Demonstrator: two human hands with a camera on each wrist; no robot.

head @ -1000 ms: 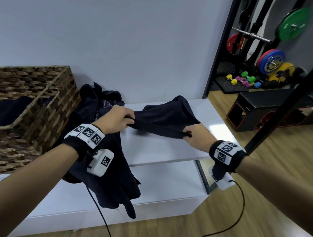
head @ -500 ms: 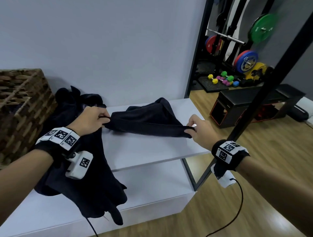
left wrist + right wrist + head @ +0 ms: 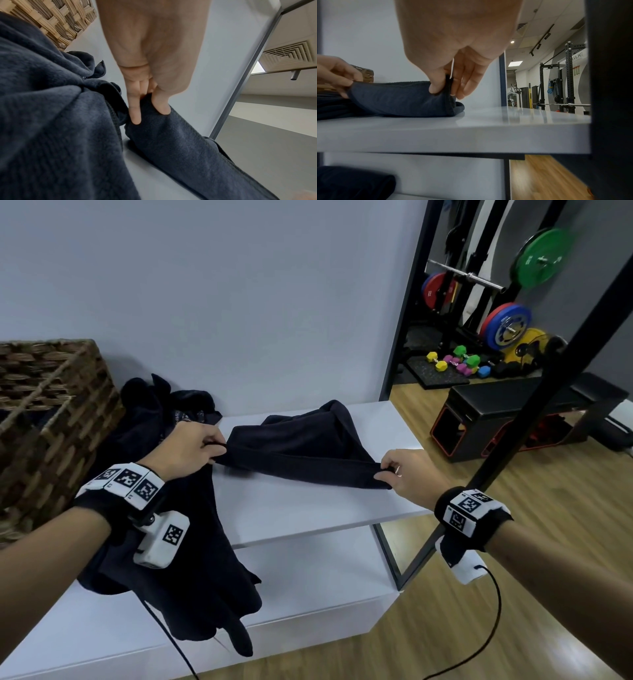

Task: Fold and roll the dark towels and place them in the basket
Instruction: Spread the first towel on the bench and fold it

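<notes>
At mid-frame, the left hand [image 3: 191, 448] and right hand [image 3: 409, 474] each pinch a corner of a dark towel [image 3: 301, 450] stretched over the white surface [image 3: 308, 508]; basket [image 3: 51, 405] at left.

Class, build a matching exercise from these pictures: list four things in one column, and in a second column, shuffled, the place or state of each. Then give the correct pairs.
Column 1
1. wicker basket
2. held towel
3. towel pile
4. green weight plate

Column 2
A. stretched between the left hand and right hand
B. on the rack, far right
C. at the far left of the white shelf
D. draped over the shelf's front edge

Pairs: 1-C, 2-A, 3-D, 4-B
</notes>
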